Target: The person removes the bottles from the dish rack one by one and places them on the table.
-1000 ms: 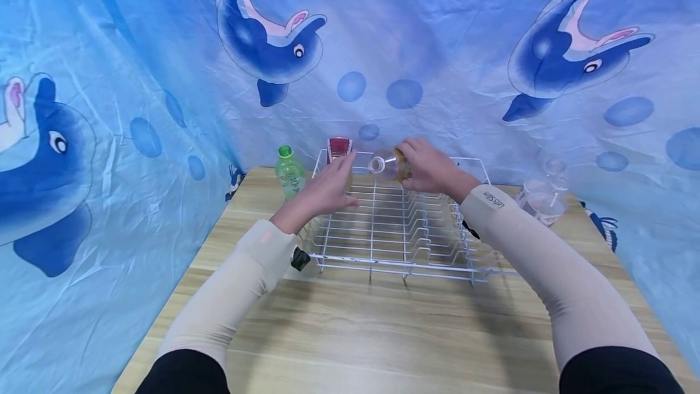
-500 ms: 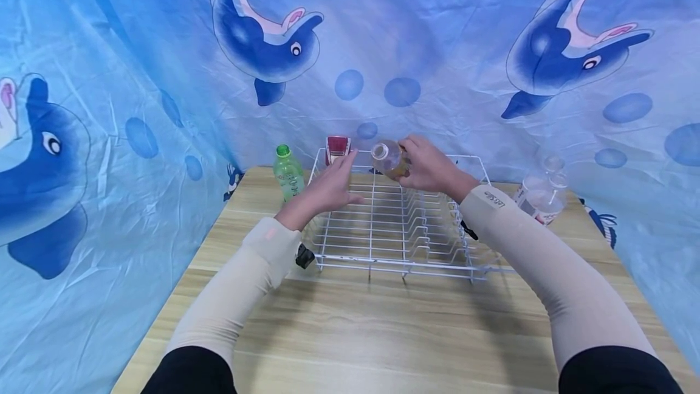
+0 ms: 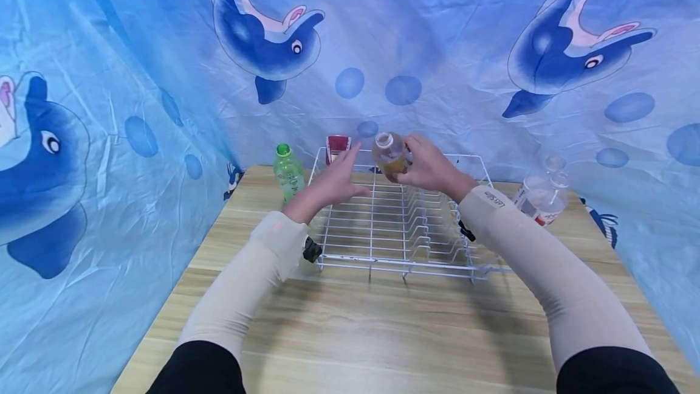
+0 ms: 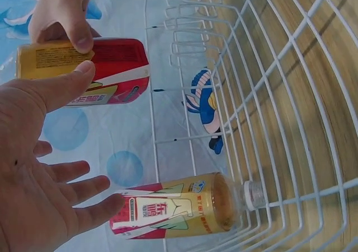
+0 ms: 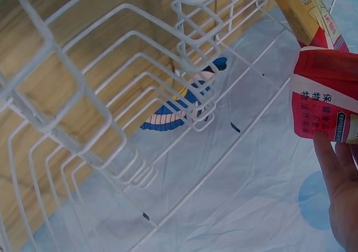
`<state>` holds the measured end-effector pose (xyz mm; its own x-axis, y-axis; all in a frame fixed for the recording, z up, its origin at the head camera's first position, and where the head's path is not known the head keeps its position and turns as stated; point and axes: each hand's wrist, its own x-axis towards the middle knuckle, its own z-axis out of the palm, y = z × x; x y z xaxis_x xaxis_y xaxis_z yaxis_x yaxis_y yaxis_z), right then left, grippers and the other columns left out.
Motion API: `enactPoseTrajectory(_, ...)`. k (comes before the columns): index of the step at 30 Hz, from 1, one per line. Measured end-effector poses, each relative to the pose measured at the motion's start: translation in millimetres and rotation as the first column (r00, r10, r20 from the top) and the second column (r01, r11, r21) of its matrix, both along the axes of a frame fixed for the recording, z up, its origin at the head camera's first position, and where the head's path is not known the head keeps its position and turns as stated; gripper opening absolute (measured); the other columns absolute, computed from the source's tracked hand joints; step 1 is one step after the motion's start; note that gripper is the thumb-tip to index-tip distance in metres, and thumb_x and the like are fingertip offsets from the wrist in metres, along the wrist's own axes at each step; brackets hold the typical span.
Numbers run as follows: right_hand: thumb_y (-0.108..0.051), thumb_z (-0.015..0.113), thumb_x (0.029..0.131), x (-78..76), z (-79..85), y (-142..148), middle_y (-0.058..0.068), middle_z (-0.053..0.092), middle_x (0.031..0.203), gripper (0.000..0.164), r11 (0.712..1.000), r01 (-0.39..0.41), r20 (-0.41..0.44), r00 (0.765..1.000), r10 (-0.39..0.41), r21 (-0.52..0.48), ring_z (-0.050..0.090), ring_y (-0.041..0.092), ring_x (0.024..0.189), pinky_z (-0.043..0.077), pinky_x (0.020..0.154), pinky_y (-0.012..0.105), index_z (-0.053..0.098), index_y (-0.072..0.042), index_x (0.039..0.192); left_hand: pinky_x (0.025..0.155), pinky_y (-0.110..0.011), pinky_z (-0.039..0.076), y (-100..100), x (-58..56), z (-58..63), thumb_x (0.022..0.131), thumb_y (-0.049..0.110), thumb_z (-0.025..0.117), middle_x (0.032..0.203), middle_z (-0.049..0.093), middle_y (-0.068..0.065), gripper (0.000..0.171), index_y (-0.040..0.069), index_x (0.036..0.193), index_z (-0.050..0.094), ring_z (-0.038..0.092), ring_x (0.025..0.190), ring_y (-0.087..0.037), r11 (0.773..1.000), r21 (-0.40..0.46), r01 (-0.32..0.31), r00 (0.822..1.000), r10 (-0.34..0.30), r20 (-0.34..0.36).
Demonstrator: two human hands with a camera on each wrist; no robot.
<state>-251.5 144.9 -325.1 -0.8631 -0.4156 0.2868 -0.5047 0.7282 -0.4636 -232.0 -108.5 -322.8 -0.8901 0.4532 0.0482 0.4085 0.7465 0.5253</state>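
Note:
My right hand point(image 3: 429, 166) grips a clear plastic bottle point(image 3: 389, 160) above the back of a white wire dish rack point(image 3: 372, 263). Its mouth points up, and the wrist views show a red and yellow label. To its left, my left hand point(image 3: 338, 182) is raised with thumb and fingers spread, holding nothing. In the left wrist view its thumb overlaps the held bottle. A second bottle with a similar label point(image 4: 168, 207) stands neck-down in the rack's back left corner, its reddish base point(image 3: 338, 146) uppermost in the head view.
A green plastic bottle point(image 3: 288, 175) stands left of the rack. Several clear bottles point(image 3: 541, 196) stand at the right, partly behind the right forearm. The wooden table point(image 3: 350, 333) runs up to a blue dolphin-print curtain point(image 3: 448, 47).
The bottle in my right hand has swung from lying sideways, mouth to the left, to mouth up. My left hand has shifted slightly right.

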Motion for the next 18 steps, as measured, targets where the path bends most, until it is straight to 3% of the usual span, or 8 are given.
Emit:
enactPoseTrajectory(6, -0.025, 0.086, 0.075, 0.1, -1.7, 0.1, 0.008, 0.057, 0.121, 0.069, 0.995, 0.015, 0.026, 1.0, -0.012, -0.1, 0.056, 0.026, 0.111, 0.051, 0.092, 0.048, 0.052, -0.009, 0.133, 0.12, -0.05, 0.025, 3.8, -0.2, -1.1, 0.084, 0.035, 0.084, 0.167, 0.015, -0.015, 0.114, 0.014, 0.163, 0.005, 0.019, 0.151, -0.033, 1.0, 0.026, -0.005, 1.0, 0.004, 0.025)
enactPoseTrajectory(13, -0.026, 0.085, 0.077, 3.1, -1.5, -0.4, 0.01, 0.057, 0.126, 0.073, 0.989, 0.053, 0.056, 0.997, -0.045, -0.142, 0.057, 0.028, 0.114, 0.053, 0.091, 0.049, 0.05, -0.008, 0.139, 0.12, -0.052, 0.023, 7.2, -1.8, -4.9, 0.083, 0.038, 0.084, 0.168, 0.015, -0.011, 0.114, 0.018, 0.164, 0.006, 0.016, 0.152, -0.032, 0.996, 0.077, -0.034, 0.997, 0.028, 0.074)
enactPoseTrajectory(18, -0.023, 0.084, 0.078, 3.5, -1.6, -1.1, 0.01, 0.059, 0.125, 0.071, 0.983, 0.056, 0.071, 0.996, -0.044, -0.173, 0.059, 0.029, 0.11, 0.055, 0.086, 0.047, 0.05, -0.009, 0.139, 0.119, -0.054, 0.026, 11.1, -3.1, -5.3, 0.083, 0.037, 0.084, 0.167, 0.02, -0.01, 0.114, 0.019, 0.164, 0.007, 0.021, 0.151, -0.031, 0.991, 0.127, -0.038, 0.995, 0.025, 0.099)
